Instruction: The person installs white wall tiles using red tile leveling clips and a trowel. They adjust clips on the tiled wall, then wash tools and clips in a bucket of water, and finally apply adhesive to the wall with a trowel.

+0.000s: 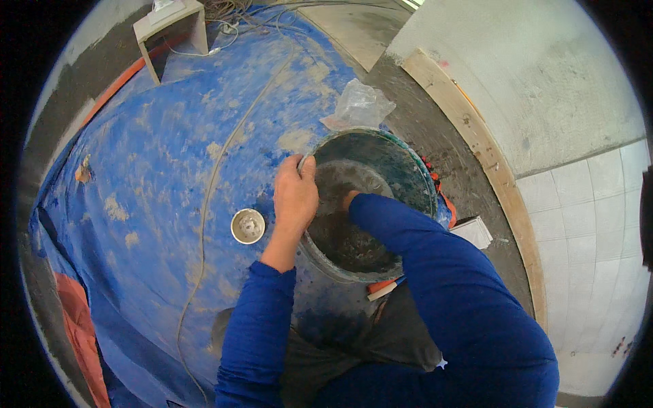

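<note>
A large dark green bucket [410,163] stands in front of me, with wet-looking grey-brown material [354,248] inside. My left hand [297,194] is closed around its left rim, thumb and fingers on either side of the edge. Deep in the bucket is my right hand [349,200], mostly hidden by its blue sleeve and the dark contents; its fingers do not show, nor whether they hold anything. A small pale cup [235,233] with whitish residue sits on the blue tarp [163,156], left of my left forearm.
Clear plastic wrap [360,105] lies behind the bucket. A cable [212,180] runs along the tarp. On the right are white tile-like pieces [474,232], a wooden plank [486,146] and a tiled wall [585,204]. A small stool [166,26] stands far left. An orange-and-white object [384,289] lies near my knees.
</note>
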Motion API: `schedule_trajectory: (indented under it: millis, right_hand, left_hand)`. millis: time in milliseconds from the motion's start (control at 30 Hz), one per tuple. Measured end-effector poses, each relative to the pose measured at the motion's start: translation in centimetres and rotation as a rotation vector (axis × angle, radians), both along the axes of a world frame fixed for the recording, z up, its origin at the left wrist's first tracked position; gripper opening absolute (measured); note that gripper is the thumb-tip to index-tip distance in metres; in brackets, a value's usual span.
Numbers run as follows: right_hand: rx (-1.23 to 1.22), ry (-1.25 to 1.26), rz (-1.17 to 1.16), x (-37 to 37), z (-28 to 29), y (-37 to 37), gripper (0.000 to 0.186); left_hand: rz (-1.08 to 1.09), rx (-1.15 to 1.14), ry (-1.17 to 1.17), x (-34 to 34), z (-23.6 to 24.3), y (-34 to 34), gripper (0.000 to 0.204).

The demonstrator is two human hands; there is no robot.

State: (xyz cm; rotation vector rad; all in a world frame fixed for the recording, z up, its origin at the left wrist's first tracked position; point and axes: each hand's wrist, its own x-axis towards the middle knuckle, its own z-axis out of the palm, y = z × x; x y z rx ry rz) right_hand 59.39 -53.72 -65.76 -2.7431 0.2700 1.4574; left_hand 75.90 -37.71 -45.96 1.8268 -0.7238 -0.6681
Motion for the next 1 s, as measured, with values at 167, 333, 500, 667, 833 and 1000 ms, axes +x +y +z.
schedule_trajectory:
  millis: [167, 333, 500, 667, 833, 1000]
  right_hand:
    - [0.068, 0.138, 0.012, -2.2, 1.6, 0.0, 0.046]
    - [0.151, 0.241, -0.026, -4.0, 1.3, 1.7, 0.048]
    - [0.426, 0.219, 0.099, -4.0, -1.3, 3.6, 0.051]
    - [0.639, 0.074, 0.121, -2.1, -5.0, 4.5, 0.058]
    - [0.513, 0.027, 0.107, -0.4, -5.6, 5.7, 0.057]
    - [0.322, -0.031, 0.031, 1.5, -3.7, 6.1, 0.056]
  left_hand:
    - [0.016, -0.043, -0.035, 0.0, -0.3, 0.0, 0.045]
    - [0.004, -0.057, -0.034, 0.0, -0.6, 0.1, 0.048]
    - [-0.01, -0.052, -0.017, 0.1, -0.8, 0.0, 0.048]
    - [-0.002, -0.045, -0.021, 0.1, -0.8, 0.0, 0.048]
    - [0.003, -0.045, -0.014, 0.0, -0.6, 0.0, 0.047]
    - [-0.006, -0.048, -0.015, 0.0, -0.6, 0.0, 0.047]
